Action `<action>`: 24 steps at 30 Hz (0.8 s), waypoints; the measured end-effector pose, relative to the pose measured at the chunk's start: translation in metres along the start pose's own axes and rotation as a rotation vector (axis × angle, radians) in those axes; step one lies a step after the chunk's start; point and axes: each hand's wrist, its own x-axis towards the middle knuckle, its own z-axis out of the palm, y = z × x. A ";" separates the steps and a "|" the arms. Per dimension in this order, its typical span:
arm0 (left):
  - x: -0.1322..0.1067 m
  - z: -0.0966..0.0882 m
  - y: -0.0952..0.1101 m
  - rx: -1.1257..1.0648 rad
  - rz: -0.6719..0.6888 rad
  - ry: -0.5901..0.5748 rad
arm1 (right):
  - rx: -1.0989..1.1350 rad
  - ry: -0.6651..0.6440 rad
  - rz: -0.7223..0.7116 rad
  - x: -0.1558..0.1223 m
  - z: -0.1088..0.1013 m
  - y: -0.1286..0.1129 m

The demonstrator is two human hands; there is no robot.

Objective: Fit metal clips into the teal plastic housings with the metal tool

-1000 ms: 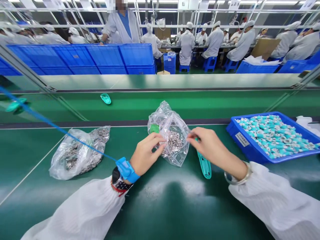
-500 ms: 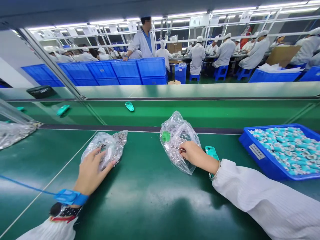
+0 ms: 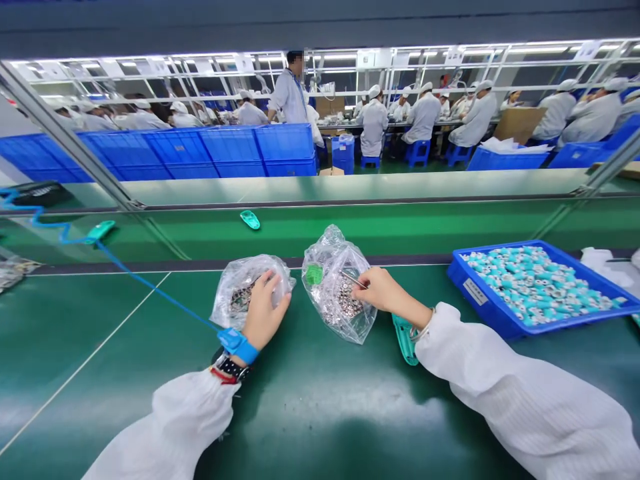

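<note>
Left hand (image 3: 267,310) and right hand (image 3: 380,291) are held apart, not touching each other. The left hand is laid over a smaller plastic bag (image 3: 231,300) of metal parts, with its fingers curved on the film; whether the bag is gripped cannot be told. Tweezers (image 3: 353,279) are pinched in the right hand, and their tip is brought to a larger plastic bag (image 3: 330,257), though whether it is inside the film cannot be told. That bag is set between the hands, just beside both, on a green bench mat (image 3: 90,380), and small silver parts (image 3: 345,300) are gathered in its lower half. A green tag (image 3: 314,274) is seen at its left side.

A teal plastic piece (image 3: 404,340) is lying on the mat just below the right wrist, where a bracelet (image 3: 421,331) is worn. A blue strap (image 3: 237,345) is fastened round the left wrist beside a watch (image 3: 231,367), and a blue cord (image 3: 150,283) is led from it toward the upper left. A blue tray (image 3: 540,303) of teal-and-silver parts is placed to the right. Beyond the bench, blue crates (image 3: 200,153) are lined up, and white-coated workers (image 3: 423,119) are seated at benches.
</note>
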 end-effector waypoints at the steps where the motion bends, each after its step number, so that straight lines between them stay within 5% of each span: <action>1: 0.003 0.004 0.009 -0.020 -0.023 -0.029 | 0.030 -0.003 0.019 0.000 -0.001 0.002; 5: 0.010 0.002 0.042 -0.037 -0.161 -0.181 | 0.152 -0.027 0.067 0.002 -0.002 0.011; 7: 0.009 -0.004 0.057 0.023 -0.161 -0.140 | 0.206 -0.038 0.077 0.002 -0.004 0.013; 10: 0.004 -0.013 0.077 0.218 -0.044 -0.062 | 0.272 -0.053 0.081 0.001 -0.006 0.012; 15: -0.002 -0.019 0.097 0.452 0.178 -0.118 | 0.312 -0.054 0.086 0.004 -0.006 0.010; 18: 0.001 -0.014 0.105 0.265 0.225 -0.206 | 0.314 -0.067 0.081 0.005 -0.005 0.009; 24: 0.025 0.011 0.125 -0.207 0.045 -0.546 | 0.250 -0.076 0.074 -0.010 -0.015 -0.004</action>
